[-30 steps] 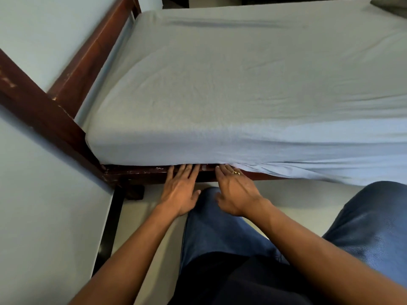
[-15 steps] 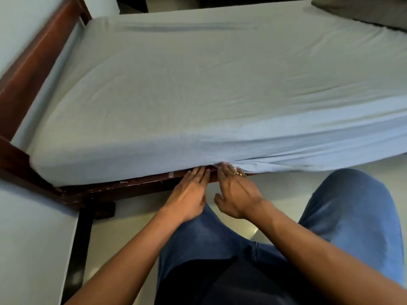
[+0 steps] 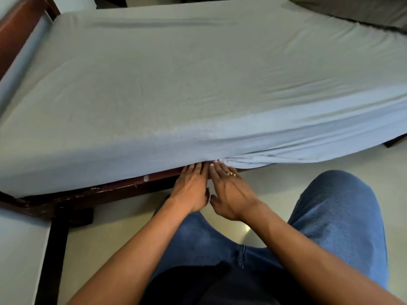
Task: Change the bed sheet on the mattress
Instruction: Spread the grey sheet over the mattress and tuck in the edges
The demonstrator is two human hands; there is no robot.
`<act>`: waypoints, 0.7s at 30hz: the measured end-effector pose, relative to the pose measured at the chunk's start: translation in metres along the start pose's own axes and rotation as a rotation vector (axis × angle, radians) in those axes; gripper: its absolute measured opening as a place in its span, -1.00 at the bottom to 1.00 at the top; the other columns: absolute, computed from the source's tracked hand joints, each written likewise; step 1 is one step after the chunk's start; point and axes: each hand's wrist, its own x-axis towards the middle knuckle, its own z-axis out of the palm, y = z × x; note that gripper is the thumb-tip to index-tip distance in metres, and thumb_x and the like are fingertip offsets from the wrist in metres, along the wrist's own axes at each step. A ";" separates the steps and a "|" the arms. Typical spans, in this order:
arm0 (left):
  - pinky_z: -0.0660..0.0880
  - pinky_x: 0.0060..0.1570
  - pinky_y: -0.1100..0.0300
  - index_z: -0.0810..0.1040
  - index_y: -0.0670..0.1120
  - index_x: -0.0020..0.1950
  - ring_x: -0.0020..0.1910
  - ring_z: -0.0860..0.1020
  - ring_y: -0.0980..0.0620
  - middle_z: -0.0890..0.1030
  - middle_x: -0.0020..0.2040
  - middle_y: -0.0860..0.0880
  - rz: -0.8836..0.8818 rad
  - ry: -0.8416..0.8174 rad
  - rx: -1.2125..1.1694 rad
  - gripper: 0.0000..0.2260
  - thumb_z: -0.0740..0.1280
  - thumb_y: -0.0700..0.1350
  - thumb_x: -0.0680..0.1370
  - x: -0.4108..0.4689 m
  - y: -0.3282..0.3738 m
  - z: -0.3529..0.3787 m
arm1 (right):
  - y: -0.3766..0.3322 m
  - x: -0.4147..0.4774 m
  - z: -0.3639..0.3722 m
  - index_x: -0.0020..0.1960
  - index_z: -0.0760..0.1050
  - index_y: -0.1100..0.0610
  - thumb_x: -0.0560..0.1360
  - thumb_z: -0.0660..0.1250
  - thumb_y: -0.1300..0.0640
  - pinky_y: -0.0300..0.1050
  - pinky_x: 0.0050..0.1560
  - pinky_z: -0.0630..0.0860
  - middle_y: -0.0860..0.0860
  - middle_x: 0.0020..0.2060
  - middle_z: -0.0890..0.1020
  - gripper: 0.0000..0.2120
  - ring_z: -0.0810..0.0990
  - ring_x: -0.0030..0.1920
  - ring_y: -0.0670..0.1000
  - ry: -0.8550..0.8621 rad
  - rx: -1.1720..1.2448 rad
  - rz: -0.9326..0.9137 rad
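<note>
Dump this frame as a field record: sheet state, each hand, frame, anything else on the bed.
sheet: light blue fabric bed sheet, spread over the bed, lightly wrinkled
tucked: near side left of the hands
loose: sheet edge right of the hands, bunched and hanging
left hand: fingers straight, tips at the sheet's lower edge
right hand: fingers straight, tips at the same edge; gold ring
frame: dark brown wooden bed frame, rail exposed at left
extra: grey pillow, far right corner

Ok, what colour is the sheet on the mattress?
Plain light blue, no pattern; the head view shows the sheet clearly.
</note>
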 end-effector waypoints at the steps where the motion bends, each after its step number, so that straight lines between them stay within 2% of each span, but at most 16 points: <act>1: -0.02 0.60 -0.03 -0.05 -0.14 0.65 0.62 0.05 -0.14 0.08 0.64 -0.17 -0.027 -0.016 0.020 -0.22 0.30 0.02 0.58 0.001 0.005 0.000 | 0.010 -0.003 0.000 0.65 -0.14 0.26 0.58 0.20 -0.03 0.09 0.63 -0.07 0.20 0.64 -0.04 -0.17 -0.07 0.65 0.15 -0.016 -0.022 0.045; 3: 0.02 0.59 -0.07 -0.08 -0.16 0.65 0.62 0.03 -0.19 0.03 0.64 -0.22 -0.080 -0.074 0.043 -0.26 0.25 0.06 0.62 0.000 0.016 -0.003 | 0.039 0.004 -0.004 0.64 -0.08 0.25 0.53 0.23 0.01 0.13 0.62 -0.04 0.22 0.63 0.04 -0.17 -0.02 0.64 0.20 -0.025 -0.047 0.117; 5: 0.17 0.55 -0.08 0.02 -0.19 0.64 0.60 0.10 -0.22 0.08 0.62 -0.25 -0.076 -0.072 0.029 -0.33 0.21 0.08 0.65 0.002 0.027 -0.008 | 0.063 0.022 -0.009 0.59 0.13 0.19 0.46 0.28 0.06 0.10 0.60 0.04 0.19 0.54 0.29 -0.25 0.20 0.56 0.20 -0.006 -0.066 0.135; 7: 0.24 0.52 -0.07 0.10 -0.20 0.62 0.58 0.18 -0.19 0.16 0.61 -0.23 0.012 -0.034 -0.024 -0.38 0.18 0.06 0.66 0.009 0.039 -0.013 | 0.074 0.037 -0.014 0.46 0.34 0.11 0.46 0.29 0.07 0.03 0.52 0.18 0.14 0.40 0.50 -0.43 0.41 0.43 0.17 -0.022 -0.022 0.136; 8: 0.19 0.55 -0.03 0.08 -0.21 0.62 0.59 0.16 -0.17 0.15 0.61 -0.22 0.069 -0.018 -0.033 -0.38 0.18 0.05 0.66 0.014 0.043 -0.012 | 0.077 0.042 -0.014 0.42 0.39 0.09 0.49 0.29 0.07 0.02 0.48 0.21 0.13 0.36 0.55 -0.50 0.46 0.40 0.16 -0.023 -0.007 0.119; 10: 0.04 0.60 0.03 0.03 -0.22 0.63 0.62 0.08 -0.12 0.10 0.63 -0.20 0.146 -0.008 -0.033 -0.33 0.22 0.02 0.64 0.030 0.050 -0.009 | 0.083 0.041 -0.015 0.46 0.36 0.10 0.48 0.31 0.08 0.02 0.52 0.18 0.13 0.39 0.53 -0.44 0.44 0.43 0.14 -0.010 0.001 0.058; 13: -0.02 0.60 0.04 -0.01 -0.19 0.64 0.63 0.01 -0.08 0.04 0.65 -0.16 0.162 -0.005 -0.003 -0.24 0.32 -0.02 0.58 0.046 0.051 0.004 | 0.085 0.010 -0.017 0.61 0.15 0.18 0.42 0.30 0.14 0.06 0.61 0.06 0.12 0.55 0.33 -0.22 0.23 0.58 0.12 0.038 0.019 -0.001; 17: -0.04 0.61 0.03 -0.08 -0.17 0.65 0.63 -0.01 -0.09 -0.01 0.66 -0.14 0.126 -0.015 -0.008 -0.23 0.29 0.01 0.60 0.049 0.055 0.007 | 0.095 -0.014 -0.014 0.63 0.05 0.28 0.48 0.23 0.09 0.08 0.63 0.00 0.20 0.61 0.16 -0.21 0.08 0.63 0.13 0.043 0.020 0.091; 19: -0.05 0.61 0.03 -0.08 -0.18 0.65 0.64 -0.02 -0.11 -0.03 0.66 -0.17 0.107 -0.046 -0.011 -0.28 0.22 0.05 0.64 0.049 0.063 0.002 | 0.115 0.006 -0.016 0.59 0.13 0.26 0.46 0.26 0.09 0.06 0.60 0.06 0.21 0.55 0.30 -0.25 0.21 0.58 0.17 0.035 -0.031 0.139; 21: -0.04 0.60 0.06 -0.03 -0.19 0.65 0.63 -0.01 -0.10 0.01 0.65 -0.17 0.125 -0.026 -0.035 -0.34 0.16 0.05 0.67 0.049 0.073 -0.003 | 0.128 0.028 -0.019 0.46 0.33 0.17 0.45 0.27 0.12 0.01 0.52 0.18 0.17 0.38 0.51 -0.42 0.42 0.43 0.18 0.037 0.008 0.189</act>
